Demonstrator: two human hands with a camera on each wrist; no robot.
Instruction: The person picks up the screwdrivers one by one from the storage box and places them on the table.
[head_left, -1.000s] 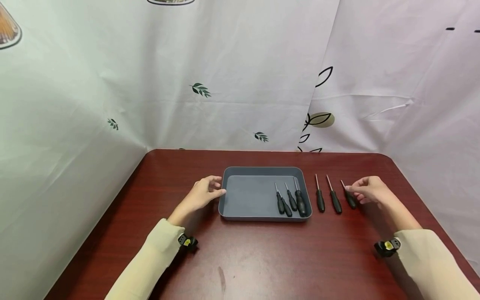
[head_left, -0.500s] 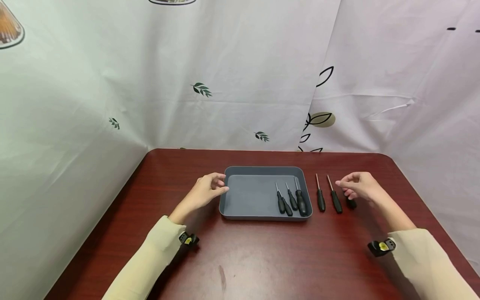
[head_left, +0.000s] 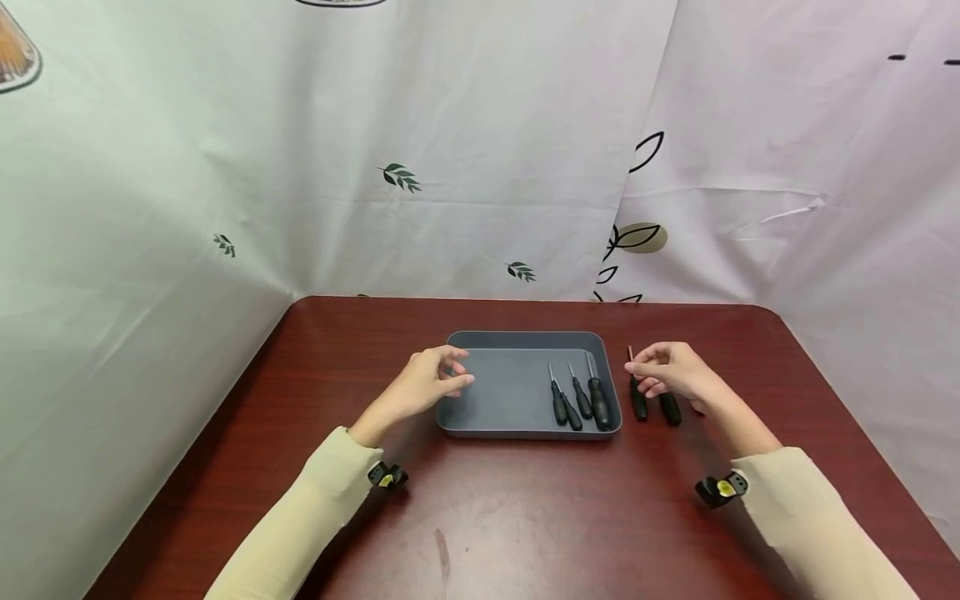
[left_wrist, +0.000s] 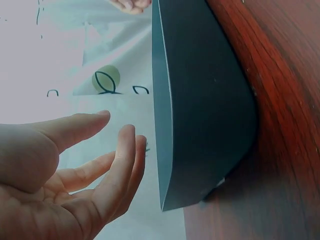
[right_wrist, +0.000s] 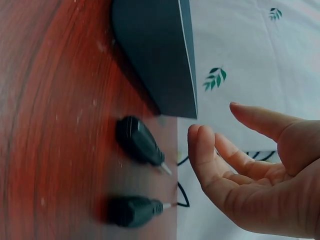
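My left hand (head_left: 420, 383) hovers over the left rim of a grey rectangular tray (head_left: 487, 434), its thumb and fingers apart with nothing between them. Several black-handled screwdrivers lie in the right part of the tray, the thickest one (head_left: 600, 406) nearest the right wall. Right of the tray, my right hand (head_left: 675, 371) is above the screwdrivers on the table, relaxed and holding nothing. Under it show the handles of a left screwdriver (head_left: 638, 402) and a middle screwdriver (head_left: 671, 409). The third, farther right, is almost wholly hidden by the hand. Both handles also appear in the right wrist view.
The tray stands on a dark red wooden table (head_left: 525, 517). White patterned cloth (head_left: 465, 225) hangs behind the table and along both sides. The tray's raised wall (left_wrist: 210, 100) looms close to the left fingers in the left wrist view.
My right hand has moved left, from the rightmost screwdriver, which it was touching, to above the left ones. My left hand has shifted slightly right, over the tray's rim. The screwdrivers lie where they were.
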